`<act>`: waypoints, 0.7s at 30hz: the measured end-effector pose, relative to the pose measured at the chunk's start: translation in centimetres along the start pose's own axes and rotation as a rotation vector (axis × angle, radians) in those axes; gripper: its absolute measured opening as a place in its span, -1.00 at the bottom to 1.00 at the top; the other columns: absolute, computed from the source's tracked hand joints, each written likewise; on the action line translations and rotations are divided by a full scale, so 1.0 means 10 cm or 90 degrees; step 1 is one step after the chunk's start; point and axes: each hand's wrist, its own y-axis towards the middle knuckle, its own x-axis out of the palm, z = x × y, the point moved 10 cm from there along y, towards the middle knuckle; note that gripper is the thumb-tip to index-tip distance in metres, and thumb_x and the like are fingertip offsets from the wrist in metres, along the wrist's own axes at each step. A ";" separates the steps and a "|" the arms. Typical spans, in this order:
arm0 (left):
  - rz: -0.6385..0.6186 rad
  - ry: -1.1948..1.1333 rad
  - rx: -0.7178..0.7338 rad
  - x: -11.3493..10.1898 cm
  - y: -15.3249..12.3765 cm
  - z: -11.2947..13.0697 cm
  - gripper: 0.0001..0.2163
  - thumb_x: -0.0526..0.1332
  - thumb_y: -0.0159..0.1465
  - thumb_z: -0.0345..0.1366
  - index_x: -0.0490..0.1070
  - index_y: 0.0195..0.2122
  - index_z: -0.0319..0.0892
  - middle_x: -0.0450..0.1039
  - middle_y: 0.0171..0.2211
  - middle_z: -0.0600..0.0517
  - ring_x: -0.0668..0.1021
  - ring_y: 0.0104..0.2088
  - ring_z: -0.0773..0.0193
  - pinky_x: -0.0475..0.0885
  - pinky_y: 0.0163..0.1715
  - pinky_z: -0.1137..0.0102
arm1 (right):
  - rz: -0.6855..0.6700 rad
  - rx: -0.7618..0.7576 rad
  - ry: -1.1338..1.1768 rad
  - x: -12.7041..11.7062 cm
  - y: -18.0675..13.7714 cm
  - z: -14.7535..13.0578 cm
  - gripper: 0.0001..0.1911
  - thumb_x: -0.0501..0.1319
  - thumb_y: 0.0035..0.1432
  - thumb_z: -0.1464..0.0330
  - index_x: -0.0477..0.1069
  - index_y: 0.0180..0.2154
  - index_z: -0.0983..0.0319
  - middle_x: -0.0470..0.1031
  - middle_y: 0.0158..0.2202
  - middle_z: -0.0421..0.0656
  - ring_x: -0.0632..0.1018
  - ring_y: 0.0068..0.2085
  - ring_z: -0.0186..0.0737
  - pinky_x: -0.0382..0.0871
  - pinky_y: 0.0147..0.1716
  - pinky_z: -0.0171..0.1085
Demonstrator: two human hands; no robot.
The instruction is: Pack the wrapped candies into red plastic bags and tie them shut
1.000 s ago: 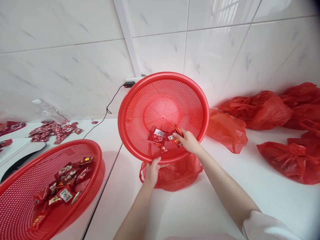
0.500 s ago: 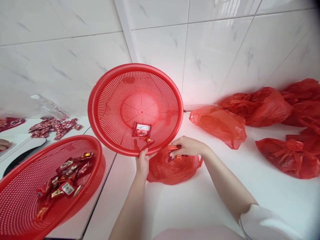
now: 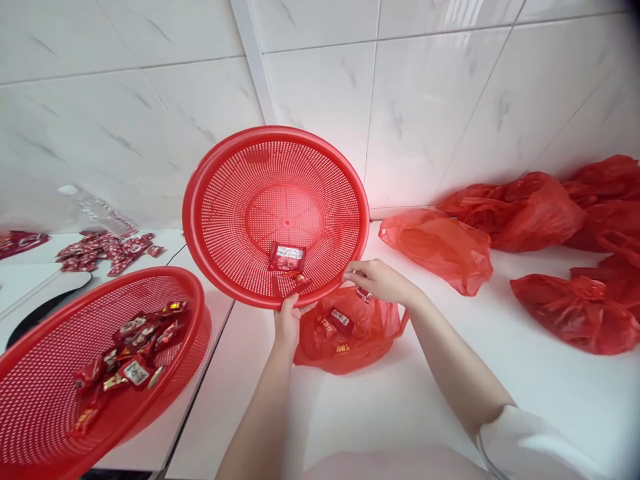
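My left hand [image 3: 287, 322] grips the lower rim of a round red mesh basket [image 3: 235, 200], holding it tilted up toward me. A red snack packet [image 3: 287, 257] and a smaller sweet [image 3: 300, 279] lie against its lower wall. Just below it, an open red plastic bag [image 3: 345, 333] sits on the white counter with packets [image 3: 336, 321] inside. My right hand [image 3: 377, 280] hovers over the bag's mouth beside the basket rim, fingers curled loosely, a small red packet [image 3: 363, 294] just beneath them.
A second red mesh basket [image 3: 30, 427] with several wrapped sweets stands at the lower left. More sweets [image 3: 105, 248] lie spread on the counter behind it. Several filled red bags [image 3: 520, 213] line the tiled wall at right. White counter [image 3: 425, 400] lies in front.
My right hand took packets out of the basket and moved down over the bag; packets now lie in the bag. The basket shifted left with my left hand.
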 end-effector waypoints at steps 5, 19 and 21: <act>-0.018 0.006 0.006 0.08 -0.06 0.04 -0.54 0.22 0.11 -0.30 0.31 0.08 -0.09 0.45 0.04 -0.06 0.54 -0.02 -0.01 0.54 -0.19 0.16 | -0.056 0.008 0.091 0.16 0.00 -0.01 -0.77 0.11 0.25 0.23 0.43 -0.31 0.24 0.49 -0.52 -0.22 0.51 -0.53 -0.34 0.34 -0.48 -0.37; -0.051 0.010 0.005 0.09 -0.08 -0.02 -0.57 0.24 0.16 -0.29 0.34 0.08 -0.08 0.45 0.04 -0.08 0.55 -0.05 0.01 0.52 -0.15 0.14 | 0.069 0.006 0.063 0.05 0.02 -0.10 -0.56 -0.02 0.32 0.11 0.40 -0.43 0.24 0.24 -0.67 -0.31 0.35 -0.59 -0.39 0.21 -0.49 -0.38; -0.050 0.025 0.008 0.07 -0.06 -0.03 -0.60 0.24 0.16 -0.29 0.36 0.06 -0.10 0.45 0.04 -0.08 0.54 -0.04 0.01 0.52 -0.16 0.16 | 0.097 0.004 0.075 0.03 0.02 -0.11 -0.57 0.00 0.32 0.11 0.41 -0.42 0.24 0.23 -0.68 -0.32 0.33 -0.61 -0.40 0.19 -0.50 -0.39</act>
